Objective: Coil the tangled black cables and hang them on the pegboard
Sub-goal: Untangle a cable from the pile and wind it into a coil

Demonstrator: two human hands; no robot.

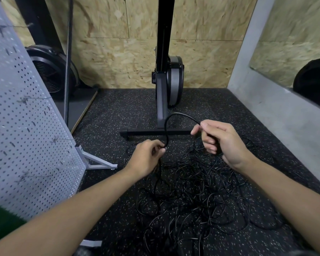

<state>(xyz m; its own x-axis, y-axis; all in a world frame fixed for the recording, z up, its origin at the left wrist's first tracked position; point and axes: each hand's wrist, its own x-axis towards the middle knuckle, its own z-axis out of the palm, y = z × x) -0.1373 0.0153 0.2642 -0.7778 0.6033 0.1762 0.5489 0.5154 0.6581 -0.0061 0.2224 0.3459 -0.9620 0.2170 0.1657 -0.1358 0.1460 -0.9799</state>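
The left hand [148, 157] pinches a black cable [176, 113] between its thumb and curled fingers. The right hand [223, 143], knuckles up and fingers curled, pinches the same cable a little higher. Between the two hands the cable rises in one arch. Both forearms reach forward over the tangle [192, 193] heaped on the speckled floor [118, 111]. The pegboard [26, 130] stands to the left, with four wire hooks [24, 100] showing.

One camera sits on the person's head and faces forward and down along both forearms. The left hand [146, 157] and right hand [224, 143] lie close, about mid-frame. The wide angle takes in the black cables [192, 191] beneath them, the pegboard [26, 126] to their left and the chipboard wall [118, 61] beyond.
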